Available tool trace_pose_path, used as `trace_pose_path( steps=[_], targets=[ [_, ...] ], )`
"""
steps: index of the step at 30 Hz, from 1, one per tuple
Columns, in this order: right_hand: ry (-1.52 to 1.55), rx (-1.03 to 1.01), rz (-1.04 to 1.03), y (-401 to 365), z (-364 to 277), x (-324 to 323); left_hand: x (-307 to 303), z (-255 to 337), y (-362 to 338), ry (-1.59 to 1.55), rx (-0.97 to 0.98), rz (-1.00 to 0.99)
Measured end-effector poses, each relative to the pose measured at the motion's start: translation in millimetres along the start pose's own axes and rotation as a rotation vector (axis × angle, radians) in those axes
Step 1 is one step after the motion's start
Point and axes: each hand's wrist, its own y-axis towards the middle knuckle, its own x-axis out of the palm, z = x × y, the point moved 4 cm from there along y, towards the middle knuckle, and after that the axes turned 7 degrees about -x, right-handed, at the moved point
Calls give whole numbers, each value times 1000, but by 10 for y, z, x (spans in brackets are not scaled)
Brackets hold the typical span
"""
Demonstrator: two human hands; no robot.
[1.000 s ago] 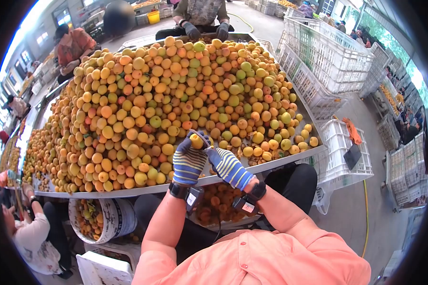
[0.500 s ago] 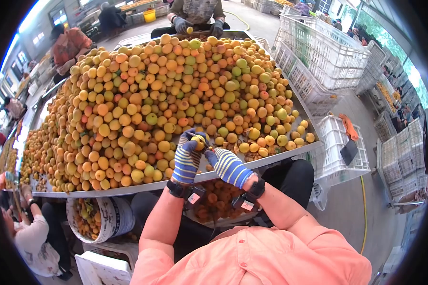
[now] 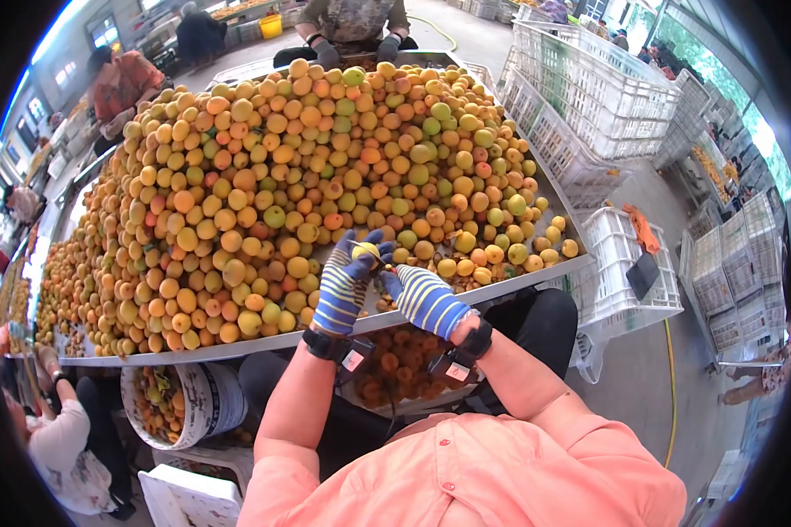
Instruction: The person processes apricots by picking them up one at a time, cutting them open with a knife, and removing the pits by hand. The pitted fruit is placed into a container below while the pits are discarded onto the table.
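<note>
In a striped blue and white glove, my left hand (image 3: 344, 285) is closed round a yellow-green apricot (image 3: 365, 251) above the near edge of the metal table (image 3: 466, 299). My right hand (image 3: 424, 297), gloved the same way, meets it from the right. Its fingers are pinched together at the apricot's side, and whatever they grip is too small to make out. Just beyond both hands rises a large heap of apricots (image 3: 264, 189), mostly orange-yellow with some green ones.
Below the table edge, a white bucket (image 3: 211, 400) holds fruit pieces, and more halved fruit (image 3: 400, 364) lies between my knees. White crates (image 3: 589, 88) are stacked on the right, with another crate (image 3: 628, 281) nearer. Co-workers sit opposite and to the left.
My hands stay together at the apricot, with only a slight shift in view. Across the table, a co-worker's gloved hands have moved, and the fruit at their fingers no longer shows.
</note>
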Motion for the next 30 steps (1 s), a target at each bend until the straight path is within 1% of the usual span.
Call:
trace_pose_path(
  steps=[1, 2, 4, 7, 8, 9, 10, 11, 12, 13, 16, 19, 20, 23, 24, 25, 27, 28, 30],
  targets=[
    [-9, -33, -7, 1, 26, -5, 12, -1, 6, 6, 27, 8],
    [42, -25, -32, -1, -10, -52, 41, 6, -4, 10, 56, 17],
    [49, 25, -15, 0, -6, -54, 98, 1, -49, 18, 114, 66],
    [52, 75, 5, 1, 13, -25, -20, -118, -45, -493, -262, -95],
    [29, 87, 0, 5, 19, -19, 33, -134, -54, -516, -317, -142],
    [4, 99, -10, -1, 26, -9, 51, -162, -65, -501, -326, -97],
    [-16, 46, 63, -22, 0, -17, 74, -194, -84, -489, -334, -50],
    [-12, 75, 36, -22, -19, -29, 71, -218, -96, -477, -342, -1],
    [-7, 104, 8, -25, -60, -63, 59, -215, -87, -439, -309, -16],
    [-4, 133, -22, -31, -71, -76, 32, -188, -89, -297, -261, -3],
    [-44, 102, -66, -37, -13, -49, -60, -84, -74, 90, -109, 34],
    [-7, 56, -34, -33, -25, -84, -43, -84, -62, 156, -2, 109],
    [-11, 68, -29, -23, -17, -89, -24, -93, -58, 151, 31, 143],
    [-7, 81, 14, 7, -4, -53, -70, -180, -41, -421, -248, -7],
    [-2, 69, 42, 8, -3, -35, -23, -190, -53, -465, -313, -125],
    [2, 57, 67, -4, -5, -24, -37, -222, -55, -441, -320, -64],
    [-47, 85, 25, -24, -15, -7, 40, -250, -99, -395, -334, 62],
    [-62, 105, -11, -24, -28, -6, -63, -292, -51, -449, -330, 48],
    [-80, 117, -50, -27, -37, 3, -83, -188, -78, -256, -244, 73]
  ],
)
